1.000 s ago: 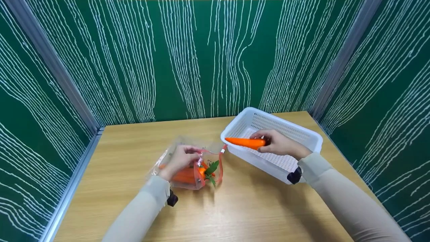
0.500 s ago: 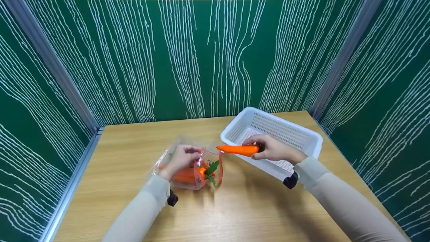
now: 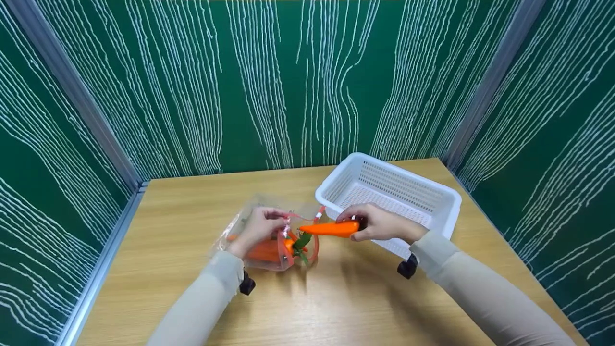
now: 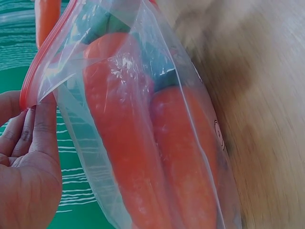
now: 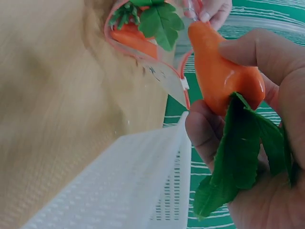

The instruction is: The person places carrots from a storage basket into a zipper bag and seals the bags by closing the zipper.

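the right hand (image 3: 379, 225) grips the thick leafy end of a loose carrot (image 3: 329, 228), thumb and fingers curled round it with the green leaves (image 5: 238, 157) bunched inside the palm, so nearly all of the carrot sticks out past the fingers toward the person's left. its long axis lies close to level and runs across the wooden table (image 3: 192, 202), the narrow tip pointing at the red-rimmed mouth of the clear zip bag (image 3: 269, 240), just beside the white basket (image 3: 449, 199). the left hand (image 3: 257, 228) pinches the bag's upper rim between thumb and fingers, holding the mouth open, with carrots in the bag (image 4: 143, 143) lying side by side.
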Action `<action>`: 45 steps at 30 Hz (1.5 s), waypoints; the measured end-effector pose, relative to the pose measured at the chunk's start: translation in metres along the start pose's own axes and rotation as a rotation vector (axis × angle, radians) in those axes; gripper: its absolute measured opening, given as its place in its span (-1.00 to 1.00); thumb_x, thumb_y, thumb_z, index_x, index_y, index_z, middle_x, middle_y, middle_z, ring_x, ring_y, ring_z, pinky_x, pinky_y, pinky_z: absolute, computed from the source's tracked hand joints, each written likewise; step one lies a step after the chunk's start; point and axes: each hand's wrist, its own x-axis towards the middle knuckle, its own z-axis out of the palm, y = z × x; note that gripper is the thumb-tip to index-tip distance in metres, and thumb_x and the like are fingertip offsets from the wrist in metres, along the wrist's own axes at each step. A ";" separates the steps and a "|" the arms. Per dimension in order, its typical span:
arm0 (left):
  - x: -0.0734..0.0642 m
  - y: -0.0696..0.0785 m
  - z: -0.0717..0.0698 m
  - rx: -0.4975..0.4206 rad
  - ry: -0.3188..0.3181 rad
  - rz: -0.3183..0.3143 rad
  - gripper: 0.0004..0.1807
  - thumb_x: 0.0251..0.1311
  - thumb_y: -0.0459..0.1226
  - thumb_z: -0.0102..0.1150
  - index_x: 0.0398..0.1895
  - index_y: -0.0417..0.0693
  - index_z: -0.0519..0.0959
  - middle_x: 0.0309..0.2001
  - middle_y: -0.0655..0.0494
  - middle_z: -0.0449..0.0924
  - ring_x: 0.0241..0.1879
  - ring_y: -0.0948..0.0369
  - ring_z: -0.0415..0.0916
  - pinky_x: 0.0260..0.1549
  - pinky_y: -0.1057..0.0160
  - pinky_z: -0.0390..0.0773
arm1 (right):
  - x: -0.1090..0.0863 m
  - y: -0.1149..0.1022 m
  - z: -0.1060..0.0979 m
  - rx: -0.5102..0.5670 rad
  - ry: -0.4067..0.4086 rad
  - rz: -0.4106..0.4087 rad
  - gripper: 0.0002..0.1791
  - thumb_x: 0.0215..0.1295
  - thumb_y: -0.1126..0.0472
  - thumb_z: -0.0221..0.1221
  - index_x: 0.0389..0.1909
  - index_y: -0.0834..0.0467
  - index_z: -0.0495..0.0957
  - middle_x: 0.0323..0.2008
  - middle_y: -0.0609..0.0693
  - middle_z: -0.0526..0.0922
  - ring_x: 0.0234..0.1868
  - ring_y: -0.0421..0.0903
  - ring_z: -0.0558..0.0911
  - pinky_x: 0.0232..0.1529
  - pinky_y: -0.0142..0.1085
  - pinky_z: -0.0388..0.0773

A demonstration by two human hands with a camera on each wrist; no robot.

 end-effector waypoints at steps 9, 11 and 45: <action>0.000 -0.001 -0.001 -0.005 -0.003 -0.014 -0.75 0.50 -0.39 0.25 0.14 -0.21 0.76 -0.13 -0.08 0.82 -0.29 0.20 0.68 -0.09 0.21 0.79 | 0.011 0.002 0.019 -0.006 0.000 0.032 -0.54 0.33 0.33 0.37 0.26 0.17 0.70 0.02 0.09 0.75 -0.12 -0.01 0.61 -0.04 -0.34 0.59; 0.001 -0.002 -0.001 -0.003 -0.002 -0.012 -0.75 0.51 -0.39 0.24 0.13 -0.20 0.76 -0.11 -0.11 0.82 -0.29 0.20 0.68 -0.12 0.26 0.79 | 0.013 0.001 0.022 -0.009 0.009 0.040 -0.54 0.34 0.32 0.38 0.26 0.17 0.70 0.03 0.10 0.74 -0.11 0.01 0.61 -0.04 -0.34 0.58; 0.004 -0.003 -0.001 0.018 0.018 -0.027 -0.75 0.48 -0.39 0.28 0.13 -0.15 0.79 -0.15 -0.05 0.82 -0.30 0.19 0.69 -0.10 0.21 0.80 | 0.055 0.008 0.088 0.107 0.181 0.144 -0.67 0.27 0.33 0.48 -0.01 0.22 0.60 -0.05 0.12 0.71 -0.15 -0.08 0.59 -0.03 -0.29 0.62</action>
